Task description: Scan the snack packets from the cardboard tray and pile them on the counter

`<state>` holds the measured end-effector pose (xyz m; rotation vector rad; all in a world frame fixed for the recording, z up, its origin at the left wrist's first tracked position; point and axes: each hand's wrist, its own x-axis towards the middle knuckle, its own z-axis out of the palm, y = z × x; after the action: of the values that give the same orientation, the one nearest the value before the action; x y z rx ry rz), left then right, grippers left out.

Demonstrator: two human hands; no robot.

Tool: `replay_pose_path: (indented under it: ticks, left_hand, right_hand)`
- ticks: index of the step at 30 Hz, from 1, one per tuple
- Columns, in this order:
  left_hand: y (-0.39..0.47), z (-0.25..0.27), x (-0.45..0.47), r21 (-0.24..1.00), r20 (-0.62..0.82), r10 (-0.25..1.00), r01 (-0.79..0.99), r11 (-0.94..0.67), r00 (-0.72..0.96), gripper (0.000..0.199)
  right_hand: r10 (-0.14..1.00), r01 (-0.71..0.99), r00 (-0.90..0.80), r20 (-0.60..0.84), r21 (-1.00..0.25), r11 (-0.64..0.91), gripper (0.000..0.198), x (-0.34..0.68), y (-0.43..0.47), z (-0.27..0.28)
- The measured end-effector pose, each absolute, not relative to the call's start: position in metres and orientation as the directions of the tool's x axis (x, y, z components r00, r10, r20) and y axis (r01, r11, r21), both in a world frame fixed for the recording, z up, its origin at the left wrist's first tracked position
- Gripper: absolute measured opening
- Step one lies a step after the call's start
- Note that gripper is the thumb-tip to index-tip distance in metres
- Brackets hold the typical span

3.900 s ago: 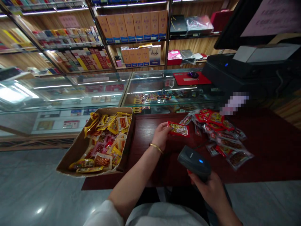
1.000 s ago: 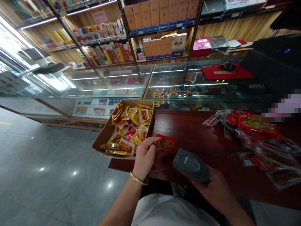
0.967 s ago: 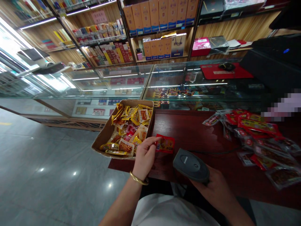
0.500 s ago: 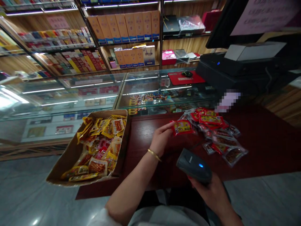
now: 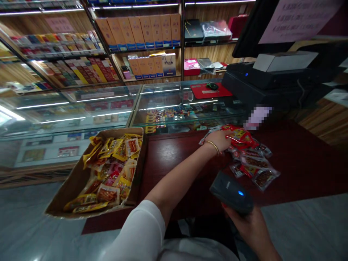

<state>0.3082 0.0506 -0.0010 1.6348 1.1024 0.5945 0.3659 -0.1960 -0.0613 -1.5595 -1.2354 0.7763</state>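
1. Glossy red and clear plastic snack packets point(image 5: 240, 136) lie heaped on a dark red wooden table point(image 5: 168, 156).
2. We see the left hand point(image 5: 220, 140), a gold metal bangle point(image 5: 213, 145) at its wrist, at the heap's left side; fingertips hidden, so we cannot tell whether they pinch a packet.
3. Right hand point(image 5: 248, 223): fingers wrapped around a dark grey plastic handheld scanner point(image 5: 228, 190), 1 blue light point(image 5: 241, 193) lit.
4. Well left of the heap, we note an open brown cardboard box point(image 5: 69, 185) holding mostly yellow plastic packets point(image 5: 115, 150).
5. Beyond: a glass display counter point(image 5: 163, 96).
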Motion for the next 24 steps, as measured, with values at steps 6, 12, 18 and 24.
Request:
replay_pose_path:
  ticks: [6,12,18,24]
  left_hand:
    - [-0.039,0.011,0.167,0.77,0.093,0.934,0.57,-0.287,0.344,0.039]
    - [-0.125,0.01,-0.028,0.592,0.12,0.968,0.799,0.107,-0.219,0.036]
    - [-0.107,-0.003,-0.145,0.182,-0.136,0.921,0.904,0.386,-0.366,0.039]
    - [-0.065,-0.016,-0.138,0.148,-0.22,0.931,0.934,0.326,-0.29,0.029]
  right_hand:
    - [0.969,0.373,0.248,0.007,-0.923,-0.089,0.019,0.344,-0.187,-0.066]
    - [0.998,0.353,0.068,-0.018,-0.935,-0.041,0.018,0.318,-0.161,-0.069]
    - [0.997,0.354,-0.079,-0.017,-0.935,0.013,0.018,0.31,-0.148,-0.073]
    - [0.998,0.316,-0.028,-0.054,-0.948,-0.042,0.019,0.311,-0.157,-0.083]
